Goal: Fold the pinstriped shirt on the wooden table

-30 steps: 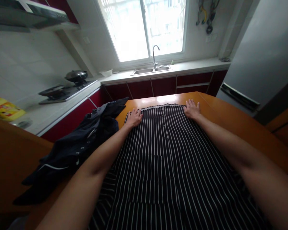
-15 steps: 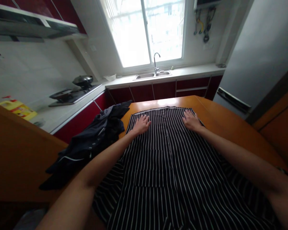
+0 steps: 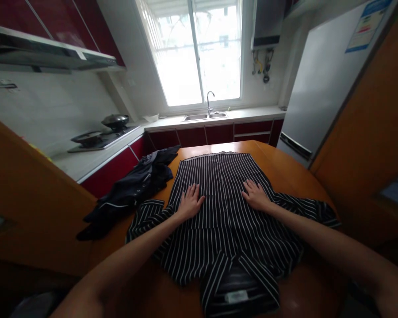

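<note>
A black shirt with white stripes [image 3: 215,212] lies spread front side up on the wooden table [image 3: 281,165]. Its collar points toward me and its hem lies at the far side, with a sleeve out to each side. My left hand [image 3: 189,203] rests flat on the left half of the shirt, fingers spread. On the right half, past the button line, my right hand [image 3: 257,196] also lies flat with its fingers apart. Neither hand grips the cloth.
A heap of dark clothes [image 3: 132,190] hangs over the table's left edge. Beyond are a sink [image 3: 205,116] under the window, a stove [image 3: 109,138] with pans at left, and a fridge [image 3: 311,88] at right.
Both hands have slid from near the shirt's hem back toward me, still flat on the cloth. The view has shifted, so the collar and both sleeves now show.
</note>
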Tool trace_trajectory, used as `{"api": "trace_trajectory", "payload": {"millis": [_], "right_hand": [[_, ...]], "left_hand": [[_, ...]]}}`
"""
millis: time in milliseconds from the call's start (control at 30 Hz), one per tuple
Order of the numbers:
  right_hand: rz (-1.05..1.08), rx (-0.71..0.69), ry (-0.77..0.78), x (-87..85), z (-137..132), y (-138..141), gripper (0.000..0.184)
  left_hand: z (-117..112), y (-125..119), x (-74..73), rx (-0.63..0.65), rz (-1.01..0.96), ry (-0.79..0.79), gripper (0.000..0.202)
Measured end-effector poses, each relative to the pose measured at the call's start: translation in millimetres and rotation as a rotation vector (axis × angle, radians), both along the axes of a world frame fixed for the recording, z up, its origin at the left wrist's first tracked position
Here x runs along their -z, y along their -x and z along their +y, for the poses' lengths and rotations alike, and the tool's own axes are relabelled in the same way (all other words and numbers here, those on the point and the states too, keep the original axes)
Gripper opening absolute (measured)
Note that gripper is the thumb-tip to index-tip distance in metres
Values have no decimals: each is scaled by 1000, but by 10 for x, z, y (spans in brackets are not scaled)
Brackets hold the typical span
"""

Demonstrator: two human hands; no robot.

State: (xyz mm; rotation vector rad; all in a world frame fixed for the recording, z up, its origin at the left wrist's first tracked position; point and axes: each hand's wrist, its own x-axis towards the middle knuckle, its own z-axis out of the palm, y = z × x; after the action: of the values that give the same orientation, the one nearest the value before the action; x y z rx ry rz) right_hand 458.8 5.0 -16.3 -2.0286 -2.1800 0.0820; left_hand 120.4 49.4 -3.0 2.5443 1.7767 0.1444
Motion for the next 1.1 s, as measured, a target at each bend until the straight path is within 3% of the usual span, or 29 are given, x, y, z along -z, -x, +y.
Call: {"api": "trace_trajectory", "payload": {"millis": [200, 333, 400, 567, 733, 867, 933, 967, 1033, 1100], "right_hand": [[-38, 138, 25, 49, -20, -388, 68], [-35, 179, -1, -24, -73, -521, 66], [-28, 171, -27, -97, -114, -390, 64], [70, -19, -45, -166, -341, 303, 62], [118, -92, -52, -73, -593, 615, 60], [196, -160, -124, -235, -836, 505, 54], [272, -322, -137, -411, -1094, 383, 52], [316, -427, -109, -506, -1263, 311, 51], [367, -605, 0, -672, -1645, 156, 52], [371, -708, 145, -761, -2017, 22, 67]], "left_hand": [[-49, 221, -73, -100, 23, 47, 68], [-128, 255, -162, -222, 31, 41, 70], [-205, 152, -198, -178, 20, 1, 69], [-497, -211, -129, 153, 4, 43, 64], [-647, -298, -47, 177, -13, 31, 64], [-788, -207, -275, 140, -87, 101, 63], [-1002, -83, -492, 281, -174, 170, 62], [-1150, -2, -608, 423, -215, 221, 61], [-1500, 170, -808, 687, -235, 356, 68], [-1851, 306, -908, 810, -206, 416, 83]]}}
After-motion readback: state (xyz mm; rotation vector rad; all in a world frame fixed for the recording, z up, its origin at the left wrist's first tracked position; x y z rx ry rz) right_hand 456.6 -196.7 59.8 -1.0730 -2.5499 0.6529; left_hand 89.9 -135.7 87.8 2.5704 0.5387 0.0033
